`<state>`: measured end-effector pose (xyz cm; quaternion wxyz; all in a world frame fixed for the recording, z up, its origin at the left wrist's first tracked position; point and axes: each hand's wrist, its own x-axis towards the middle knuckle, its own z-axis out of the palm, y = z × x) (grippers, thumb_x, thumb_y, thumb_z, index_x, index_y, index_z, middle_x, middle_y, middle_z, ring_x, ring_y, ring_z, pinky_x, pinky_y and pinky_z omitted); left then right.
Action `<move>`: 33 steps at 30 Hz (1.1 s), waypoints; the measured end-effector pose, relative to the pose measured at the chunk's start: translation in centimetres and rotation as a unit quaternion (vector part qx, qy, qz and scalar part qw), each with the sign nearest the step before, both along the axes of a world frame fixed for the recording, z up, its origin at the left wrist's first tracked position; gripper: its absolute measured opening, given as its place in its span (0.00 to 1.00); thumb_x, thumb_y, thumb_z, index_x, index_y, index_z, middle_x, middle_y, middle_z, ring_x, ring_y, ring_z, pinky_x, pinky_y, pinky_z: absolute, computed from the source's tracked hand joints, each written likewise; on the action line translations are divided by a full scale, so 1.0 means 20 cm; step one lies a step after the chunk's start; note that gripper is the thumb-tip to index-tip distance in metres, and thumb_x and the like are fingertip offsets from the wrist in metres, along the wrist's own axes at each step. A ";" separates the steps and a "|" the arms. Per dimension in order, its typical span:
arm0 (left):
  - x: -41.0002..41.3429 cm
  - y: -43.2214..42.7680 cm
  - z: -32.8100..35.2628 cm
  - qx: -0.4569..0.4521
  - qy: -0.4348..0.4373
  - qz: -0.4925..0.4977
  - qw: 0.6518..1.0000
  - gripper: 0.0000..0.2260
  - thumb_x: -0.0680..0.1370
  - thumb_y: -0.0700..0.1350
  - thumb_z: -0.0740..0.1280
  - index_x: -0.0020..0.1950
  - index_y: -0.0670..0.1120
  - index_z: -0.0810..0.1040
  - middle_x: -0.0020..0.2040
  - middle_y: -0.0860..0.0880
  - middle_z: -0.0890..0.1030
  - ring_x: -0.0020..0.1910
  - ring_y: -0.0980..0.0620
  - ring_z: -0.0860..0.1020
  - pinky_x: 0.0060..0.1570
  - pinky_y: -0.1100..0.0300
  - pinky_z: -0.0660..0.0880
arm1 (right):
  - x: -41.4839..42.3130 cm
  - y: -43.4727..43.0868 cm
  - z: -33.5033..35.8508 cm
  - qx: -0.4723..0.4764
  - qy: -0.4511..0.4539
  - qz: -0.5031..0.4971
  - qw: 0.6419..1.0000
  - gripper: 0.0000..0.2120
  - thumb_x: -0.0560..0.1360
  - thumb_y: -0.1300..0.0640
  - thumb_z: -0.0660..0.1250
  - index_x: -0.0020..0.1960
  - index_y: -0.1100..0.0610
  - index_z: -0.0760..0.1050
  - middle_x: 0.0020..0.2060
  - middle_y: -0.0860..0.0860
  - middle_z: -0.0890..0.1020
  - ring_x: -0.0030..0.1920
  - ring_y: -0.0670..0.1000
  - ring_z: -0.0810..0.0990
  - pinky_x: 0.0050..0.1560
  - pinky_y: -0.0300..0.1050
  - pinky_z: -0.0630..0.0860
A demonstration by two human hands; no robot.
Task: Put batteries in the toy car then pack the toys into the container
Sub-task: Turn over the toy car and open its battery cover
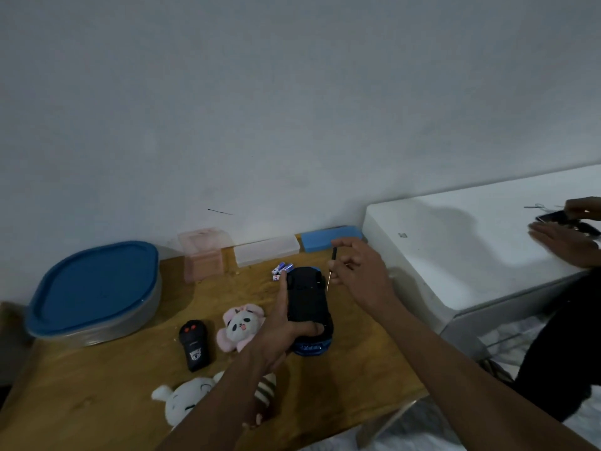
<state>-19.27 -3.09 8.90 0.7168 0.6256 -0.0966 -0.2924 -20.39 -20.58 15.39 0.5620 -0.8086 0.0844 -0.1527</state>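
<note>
A blue toy car (pixel 309 307) lies upside down on the wooden table (pixel 97 402), its black underside facing up. My left hand (pixel 279 330) grips the car from the left, thumb across its near end. My right hand (pixel 357 271) pinches a thin screwdriver (pixel 331 270) just right of the car's far end. Several small batteries (pixel 282 269) lie beyond the car. A clear container with a blue lid (pixel 94 291) stands shut at the far left. A pink panda plush (pixel 240 327), a black remote (pixel 193 348) and a white plush (pixel 188 402) lie in front.
A pink box (pixel 203 253), a clear flat case (pixel 266 250) and a blue case (pixel 330 237) line the wall. A white cabinet (pixel 455 255) stands to the right of the table. Another person's hands (pixel 566 236) hold a dark object above it.
</note>
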 end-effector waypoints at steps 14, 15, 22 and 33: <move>0.08 -0.16 0.19 0.025 -0.103 0.050 0.993 0.56 0.62 0.34 0.78 0.69 0.78 0.51 0.61 0.42 0.78 0.58 0.39 0.79 0.60 0.37 0.75 | 0.17 -0.10 0.14 0.057 -0.109 0.037 0.992 0.08 0.76 0.64 0.66 0.54 0.57 0.72 0.40 0.56 0.83 0.38 0.50 0.84 0.42 0.42 0.82; 0.08 -0.18 0.20 0.025 -0.107 0.059 0.992 0.55 0.61 0.35 0.78 0.66 0.80 0.50 0.61 0.43 0.79 0.58 0.40 0.79 0.60 0.38 0.75 | 0.17 -0.11 0.14 0.055 -0.113 0.041 0.991 0.07 0.76 0.65 0.66 0.53 0.58 0.72 0.40 0.58 0.82 0.39 0.52 0.84 0.42 0.42 0.82; 0.08 -0.27 0.23 0.024 -0.092 0.072 0.993 0.59 0.64 0.32 0.76 0.75 0.70 0.43 0.62 0.44 0.79 0.59 0.42 0.80 0.62 0.40 0.74 | 0.20 -0.20 0.16 0.040 -0.141 0.066 0.987 0.05 0.76 0.66 0.66 0.49 0.59 0.72 0.40 0.57 0.81 0.40 0.53 0.84 0.42 0.43 0.82; 0.08 -0.31 0.28 0.035 -0.106 0.088 0.990 0.58 0.64 0.33 0.76 0.75 0.70 0.44 0.62 0.46 0.79 0.59 0.43 0.80 0.63 0.39 0.74 | 0.23 -0.23 0.19 0.018 -0.151 0.082 0.985 0.04 0.76 0.65 0.67 0.48 0.59 0.73 0.40 0.53 0.81 0.39 0.50 0.84 0.42 0.46 0.83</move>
